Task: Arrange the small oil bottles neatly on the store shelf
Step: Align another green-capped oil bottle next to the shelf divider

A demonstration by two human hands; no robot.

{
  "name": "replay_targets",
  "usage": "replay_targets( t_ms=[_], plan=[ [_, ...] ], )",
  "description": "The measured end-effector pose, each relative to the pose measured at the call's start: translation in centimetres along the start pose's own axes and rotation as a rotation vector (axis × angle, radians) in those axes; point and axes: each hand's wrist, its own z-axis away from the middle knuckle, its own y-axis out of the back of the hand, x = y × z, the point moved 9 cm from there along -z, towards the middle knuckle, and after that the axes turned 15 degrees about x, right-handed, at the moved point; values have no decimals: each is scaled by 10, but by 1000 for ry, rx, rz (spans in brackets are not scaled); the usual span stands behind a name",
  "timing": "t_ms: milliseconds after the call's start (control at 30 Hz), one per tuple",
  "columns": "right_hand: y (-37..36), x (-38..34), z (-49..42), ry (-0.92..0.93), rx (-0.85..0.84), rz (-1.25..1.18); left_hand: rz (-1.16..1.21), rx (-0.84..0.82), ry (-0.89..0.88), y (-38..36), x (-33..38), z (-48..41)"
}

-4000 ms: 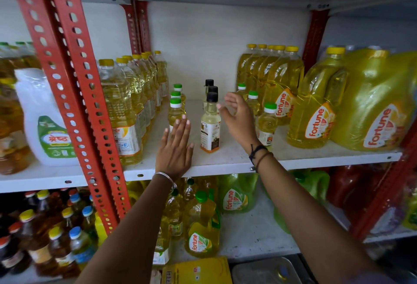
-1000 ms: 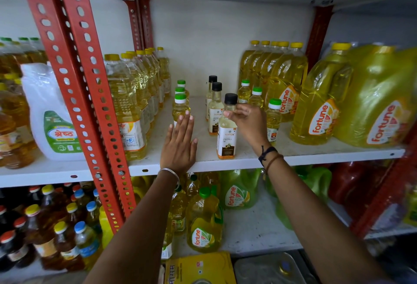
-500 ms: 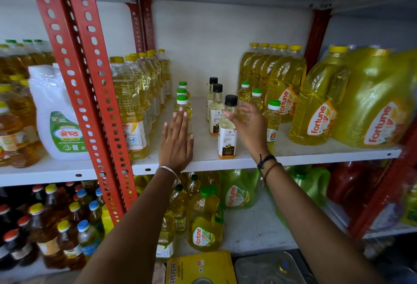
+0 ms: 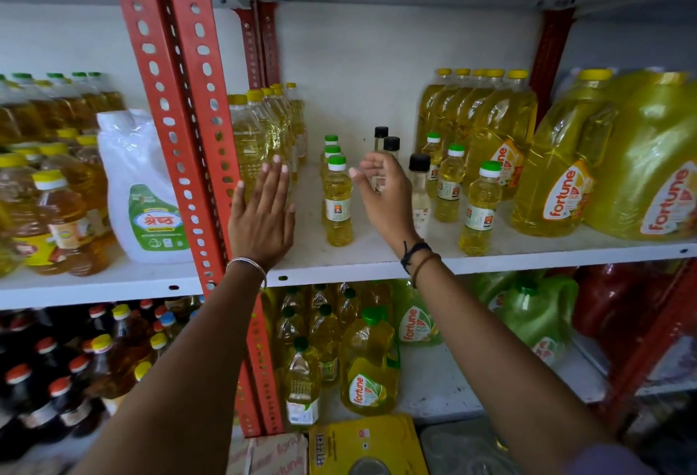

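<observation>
Left hand (image 4: 263, 216) lies flat and released, palm down, on the white shelf (image 4: 528, 250) beside the red upright (image 4: 181, 127), with tall yellow-capped oil bottles (image 4: 251, 142) just beyond its fingertips. To its right, three small green-capped bottles (image 4: 338, 203) stand in a file running from near to far. The right hand (image 4: 383, 197), fingers loosely spread and grasping nothing, hovers before the black-capped bottles (image 4: 419, 188); further right stand three more green-capped bottles (image 4: 481, 207) and large jugs (image 4: 558, 180).
</observation>
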Motion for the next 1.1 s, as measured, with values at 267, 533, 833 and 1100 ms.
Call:
replay_targets(
  t_ms=[267,533,833,1100],
  plan=[
    [-62,29,-7,-242,-253,113,-20,53,-6,-2,-3,4],
    [-61,38,-19,-257,-129,177,4,81,-11,2,-1,4],
    [-62,32,-19,-209,-63,324,15,97,-13,3,-1,4],
    [-64,39,-12,-220,-120,193,10,101,-18,3,-1,4]
  ],
)
